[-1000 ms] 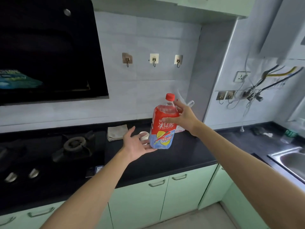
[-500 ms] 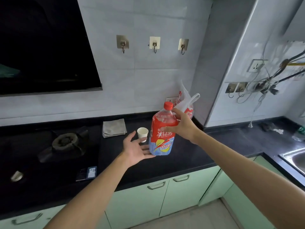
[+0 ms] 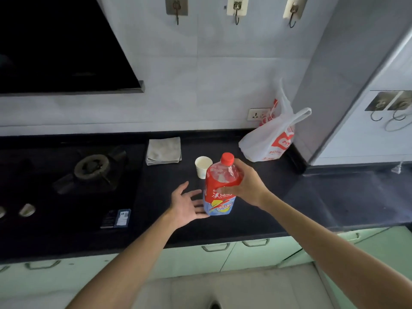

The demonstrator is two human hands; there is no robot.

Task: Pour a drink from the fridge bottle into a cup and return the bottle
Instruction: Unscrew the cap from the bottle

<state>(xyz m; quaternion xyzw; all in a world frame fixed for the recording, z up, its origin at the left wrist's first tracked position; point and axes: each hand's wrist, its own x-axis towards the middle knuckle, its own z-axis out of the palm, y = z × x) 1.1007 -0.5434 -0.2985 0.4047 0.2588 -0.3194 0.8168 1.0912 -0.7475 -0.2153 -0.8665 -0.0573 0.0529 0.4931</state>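
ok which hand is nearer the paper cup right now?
Right. The right hand grips the bottle just in front of the paper cup; the left hand, open, sits lower by the bottle's base, farther from the cup.

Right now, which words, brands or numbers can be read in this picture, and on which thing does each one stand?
bottle: large white Chinese characters on the red label, partly covered by the right hand; too blurred to quote.
plastic bag: red logo and a small red line that seems to begin with "800"; the rest is unreadable.
small card near the stove: print too small to read.
cup: no text.
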